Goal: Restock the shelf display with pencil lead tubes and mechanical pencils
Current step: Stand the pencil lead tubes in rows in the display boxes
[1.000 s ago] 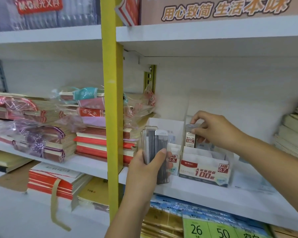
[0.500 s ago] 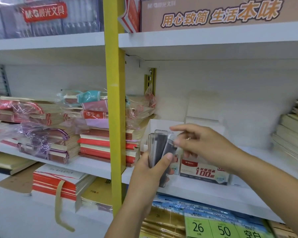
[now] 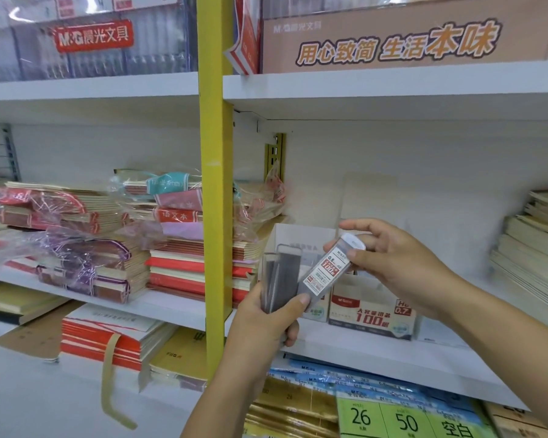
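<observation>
Above the left hand's point(image 3: 266, 324) bundle point(image 3: 280, 279), right hand point(image 3: 396, 263) pinches lead tube point(image 3: 326, 270).

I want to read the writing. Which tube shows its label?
The tilted tube with the white cap, pinched by the right hand; the tubes in the left hand look plain dark.

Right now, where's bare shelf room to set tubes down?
Bare: white shelf strip before the white cardboard display boxes, continuing right toward the cream notebook stack. Crowded: plastic-wrapped notebook stacks left of the yellow post.

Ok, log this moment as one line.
left hand: grips stack of clear grey lead tubes | right hand: pinches white-capped labelled tube
</observation>
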### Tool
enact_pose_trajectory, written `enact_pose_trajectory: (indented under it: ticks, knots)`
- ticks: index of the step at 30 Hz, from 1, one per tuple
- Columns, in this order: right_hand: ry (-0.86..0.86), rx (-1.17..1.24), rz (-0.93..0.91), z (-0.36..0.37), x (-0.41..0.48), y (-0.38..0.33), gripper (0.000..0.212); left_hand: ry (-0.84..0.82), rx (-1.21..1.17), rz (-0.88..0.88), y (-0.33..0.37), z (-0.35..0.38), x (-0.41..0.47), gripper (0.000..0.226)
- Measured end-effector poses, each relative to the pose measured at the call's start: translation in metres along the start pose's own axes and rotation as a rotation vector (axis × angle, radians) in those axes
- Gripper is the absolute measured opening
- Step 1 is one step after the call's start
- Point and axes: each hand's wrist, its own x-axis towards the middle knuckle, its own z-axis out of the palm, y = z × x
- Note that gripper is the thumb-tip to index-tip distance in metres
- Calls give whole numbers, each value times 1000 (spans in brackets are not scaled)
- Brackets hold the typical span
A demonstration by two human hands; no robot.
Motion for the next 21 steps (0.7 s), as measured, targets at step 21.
enact_pose_trajectory:
  ticks: [21]
  knots:
    - [221,-558,-316,30,76,-27,25,250,-9,-13,-7,-23,7,13]
